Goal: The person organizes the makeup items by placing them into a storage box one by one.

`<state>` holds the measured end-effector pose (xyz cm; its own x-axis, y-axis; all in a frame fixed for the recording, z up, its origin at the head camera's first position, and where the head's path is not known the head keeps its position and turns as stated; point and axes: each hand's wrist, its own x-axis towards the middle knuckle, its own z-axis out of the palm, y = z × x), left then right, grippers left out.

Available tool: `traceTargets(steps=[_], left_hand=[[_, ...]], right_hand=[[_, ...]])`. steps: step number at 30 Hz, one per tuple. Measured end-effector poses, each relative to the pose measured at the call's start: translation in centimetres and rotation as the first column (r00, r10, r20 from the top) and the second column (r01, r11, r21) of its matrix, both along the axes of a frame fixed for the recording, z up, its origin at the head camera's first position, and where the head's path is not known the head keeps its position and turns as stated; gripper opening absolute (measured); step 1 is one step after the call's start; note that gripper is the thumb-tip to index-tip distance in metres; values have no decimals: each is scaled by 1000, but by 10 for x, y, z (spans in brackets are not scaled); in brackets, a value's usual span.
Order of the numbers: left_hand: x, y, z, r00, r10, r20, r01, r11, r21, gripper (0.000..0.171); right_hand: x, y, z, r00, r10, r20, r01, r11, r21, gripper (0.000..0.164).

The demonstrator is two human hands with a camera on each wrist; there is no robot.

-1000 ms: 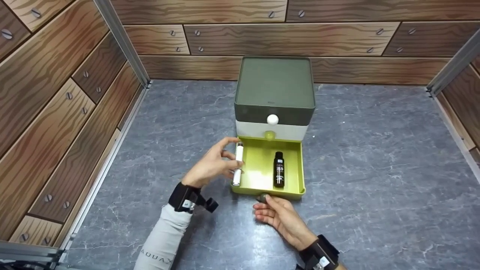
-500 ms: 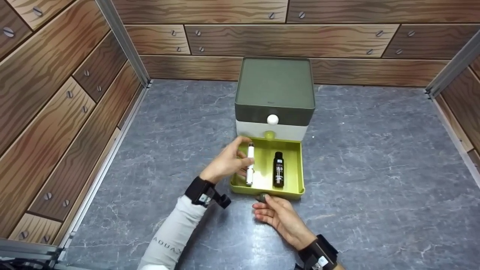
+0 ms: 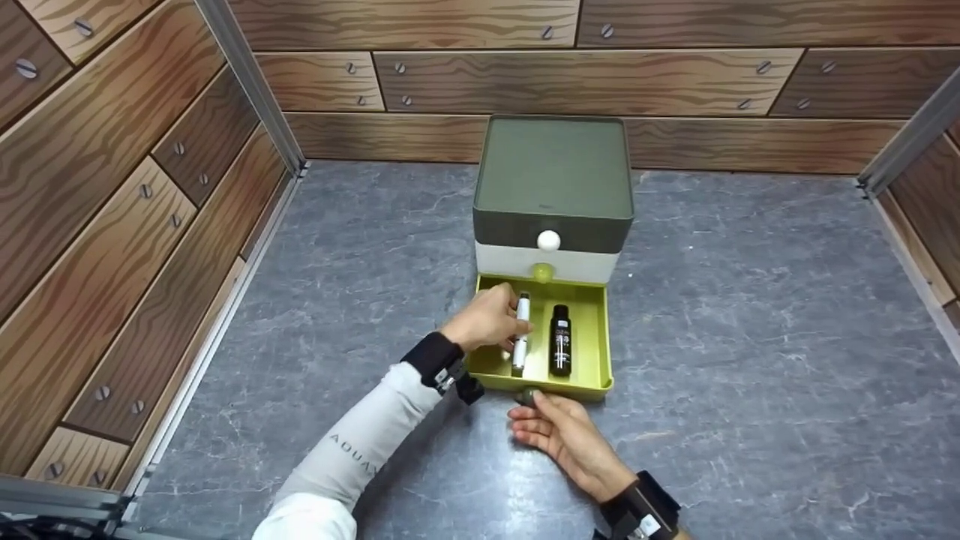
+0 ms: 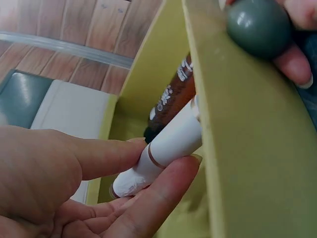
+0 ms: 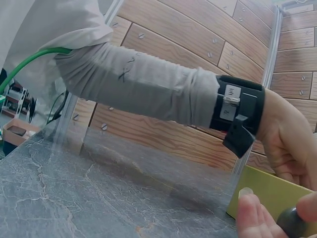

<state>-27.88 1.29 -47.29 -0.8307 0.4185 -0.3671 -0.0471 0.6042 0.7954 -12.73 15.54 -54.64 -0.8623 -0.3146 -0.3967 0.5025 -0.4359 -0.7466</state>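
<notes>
A slim white tube (image 4: 176,136) with a thin brown ring is held between the thumb and fingers of my left hand (image 3: 486,319). It lies lengthwise inside the pulled-out yellow-green drawer (image 3: 541,360), just left of a dark brown bottle (image 3: 560,341) with white lettering. In the left wrist view the tube's far end is hidden behind the drawer's front wall. My right hand (image 3: 566,435) pinches the dark green round knob (image 4: 260,27) on the drawer front, its other fingers loosely curled below.
Above the drawer stands the rest of the cabinet: a white drawer (image 3: 510,262) with a yellow-green knob (image 3: 542,272), and a dark green top (image 3: 555,169) with a white knob (image 3: 548,240). Wood-patterned walls (image 3: 585,79) enclose the grey marbled table (image 3: 750,337).
My left hand has moved right with the white tube, from the drawer's left edge to beside the brown bottle, and lower into the drawer. The right hand stays on the knob.
</notes>
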Motion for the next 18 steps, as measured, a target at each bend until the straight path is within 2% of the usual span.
traceTargets(steps=[8,15,18], left_hand=[[-3,7,-6,991,-75,-108,56,983,-172,26],[-6,13,-7,991,-104,-86,86,978,-192,18],[-7,14,-8,986,-120,-113,92,970,-226,19]], right_hand=[[1,-1,1,1000,7,6,-7,1000,7,50],[0,1,1,1000,6,-8,-6,1000,4,48],[0,1,1,1000,8,-7,-8,1000,3,48]])
